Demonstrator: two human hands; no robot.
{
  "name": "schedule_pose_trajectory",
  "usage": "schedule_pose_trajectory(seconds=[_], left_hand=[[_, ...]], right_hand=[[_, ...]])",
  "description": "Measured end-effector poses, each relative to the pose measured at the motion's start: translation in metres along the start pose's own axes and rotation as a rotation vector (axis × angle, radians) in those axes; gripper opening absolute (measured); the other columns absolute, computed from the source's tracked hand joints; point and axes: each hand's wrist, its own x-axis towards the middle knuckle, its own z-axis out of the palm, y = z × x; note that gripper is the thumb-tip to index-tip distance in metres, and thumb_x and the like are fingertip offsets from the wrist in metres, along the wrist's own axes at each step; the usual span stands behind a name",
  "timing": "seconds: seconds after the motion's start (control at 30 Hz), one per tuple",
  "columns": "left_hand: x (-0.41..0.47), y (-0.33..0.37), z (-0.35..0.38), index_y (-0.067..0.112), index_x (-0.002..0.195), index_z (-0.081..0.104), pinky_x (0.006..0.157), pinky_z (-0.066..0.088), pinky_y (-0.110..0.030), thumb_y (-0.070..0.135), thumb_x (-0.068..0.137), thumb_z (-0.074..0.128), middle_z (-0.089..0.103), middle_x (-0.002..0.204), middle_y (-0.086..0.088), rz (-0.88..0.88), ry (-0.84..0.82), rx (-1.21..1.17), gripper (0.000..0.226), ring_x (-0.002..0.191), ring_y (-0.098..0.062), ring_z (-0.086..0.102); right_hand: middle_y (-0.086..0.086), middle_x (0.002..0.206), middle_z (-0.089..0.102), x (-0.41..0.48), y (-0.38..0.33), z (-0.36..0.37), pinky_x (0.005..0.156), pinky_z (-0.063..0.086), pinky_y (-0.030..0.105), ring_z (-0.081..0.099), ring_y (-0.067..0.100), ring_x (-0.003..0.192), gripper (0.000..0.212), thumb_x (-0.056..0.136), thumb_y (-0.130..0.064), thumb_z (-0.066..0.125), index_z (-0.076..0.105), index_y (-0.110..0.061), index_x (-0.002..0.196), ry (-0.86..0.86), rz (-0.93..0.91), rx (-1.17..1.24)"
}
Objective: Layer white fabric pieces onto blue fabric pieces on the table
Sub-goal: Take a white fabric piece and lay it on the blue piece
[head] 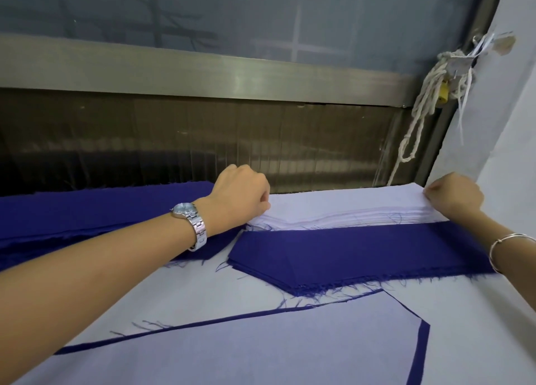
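A stack of white fabric pieces [342,203] lies at the far edge of the table. My left hand [240,194], with a silver watch on its wrist, pinches the stack's top piece at the left corner. My right hand [455,196], bracelet on the wrist, pinches the same piece at the right corner. Just in front of the stack lies a pile of blue fabric pieces [348,254] with frayed edges. Nearest me, a white piece [261,344] lies on a blue piece [422,352], whose border shows along the top and right.
More blue fabric [87,210] is heaped at the far left. The table is covered in white cloth [203,292]. A window frame [203,71] and dark panel stand right behind the table. Knotted white rope [420,109] hangs at the right beside a white cloth-covered wall [507,123].
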Motion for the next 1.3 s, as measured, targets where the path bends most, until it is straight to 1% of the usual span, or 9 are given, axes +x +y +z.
schedule_pose_trajectory(seconds=[0.23,0.4,0.5,0.67,0.8,0.87,1.07,1.2,1.3], left_hand=[[0.005,-0.005,0.004,0.024,0.098,0.075,0.091,0.042,-0.032,0.039,0.092,0.066,0.073,0.093,0.009,-0.049,-0.022,-0.088,0.019,0.096,-0.014,0.062],[0.006,-0.007,0.008,0.024,0.099,0.075,0.086,0.039,-0.030,0.040,0.092,0.066,0.073,0.095,0.008,-0.055,-0.023,-0.087,0.020,0.097,-0.014,0.062],[0.007,-0.008,0.009,0.024,0.106,0.072,0.087,0.041,-0.030,0.041,0.092,0.066,0.071,0.101,0.009,-0.048,-0.028,-0.089,0.022,0.102,-0.015,0.061],[0.010,-0.010,0.011,0.021,0.120,0.067,0.091,0.042,-0.032,0.043,0.092,0.066,0.068,0.114,0.005,-0.049,-0.068,-0.100,0.035,0.109,-0.016,0.057],[0.013,-0.012,0.011,0.020,0.118,0.069,0.089,0.040,-0.031,0.042,0.091,0.068,0.069,0.111,0.005,-0.059,-0.086,-0.130,0.036,0.107,-0.017,0.057],[0.013,-0.012,0.012,0.020,0.119,0.068,0.087,0.039,-0.030,0.042,0.090,0.068,0.069,0.112,0.005,-0.064,-0.089,-0.141,0.036,0.107,-0.016,0.057],[0.013,-0.014,0.013,0.021,0.121,0.067,0.090,0.044,-0.032,0.041,0.091,0.069,0.068,0.115,0.005,-0.071,-0.103,-0.176,0.036,0.110,-0.015,0.057],[0.012,-0.012,0.014,0.021,0.125,0.064,0.091,0.045,-0.035,0.039,0.093,0.066,0.065,0.118,0.004,-0.064,-0.127,-0.173,0.037,0.112,-0.018,0.054],[0.012,-0.010,0.014,0.023,0.133,0.058,0.095,0.044,-0.037,0.038,0.094,0.065,0.058,0.127,-0.001,-0.061,-0.134,-0.151,0.043,0.118,-0.022,0.050]], right_hand=[[0.021,0.096,0.068,-0.002,0.002,-0.010,0.078,0.047,0.038,0.060,0.040,0.090,0.015,0.088,-0.013,0.064,0.073,0.000,0.086,-0.101,-0.020,-0.026],[0.021,0.085,0.061,-0.001,-0.001,-0.011,0.076,0.047,0.038,0.058,0.039,0.083,0.020,0.088,-0.009,0.062,0.062,0.002,0.072,-0.113,-0.048,-0.059],[0.018,0.093,0.058,-0.001,-0.001,-0.009,0.075,0.046,0.039,0.058,0.040,0.086,0.022,0.089,-0.012,0.059,0.063,-0.001,0.070,-0.056,-0.131,-0.055],[0.016,0.083,0.059,0.008,0.006,0.000,0.074,0.039,0.036,0.053,0.032,0.082,0.021,0.094,-0.017,0.051,0.057,-0.001,0.082,-0.015,-0.129,0.365],[0.006,0.088,0.051,0.014,0.008,-0.002,0.064,0.038,0.029,0.046,0.024,0.082,0.014,0.092,-0.012,0.054,0.053,-0.017,0.080,-0.122,-0.007,0.760],[0.011,0.099,0.055,0.015,0.009,-0.002,0.064,0.040,0.026,0.051,0.022,0.081,0.021,0.089,-0.005,0.064,0.052,-0.021,0.083,-0.152,0.004,0.811],[0.014,0.110,0.059,0.013,0.020,-0.004,0.072,0.048,0.023,0.056,0.028,0.098,0.050,0.085,0.008,0.068,0.057,-0.010,0.131,-0.173,-0.050,0.872],[0.004,0.099,0.058,0.015,0.032,-0.005,0.060,0.050,0.009,0.058,0.016,0.083,0.054,0.085,0.010,0.067,0.058,-0.010,0.134,-0.130,-0.045,0.826],[0.011,0.108,0.056,0.017,0.041,-0.004,0.054,0.047,0.006,0.054,0.009,0.076,0.053,0.085,0.007,0.070,0.059,-0.010,0.133,-0.134,-0.043,0.792]])
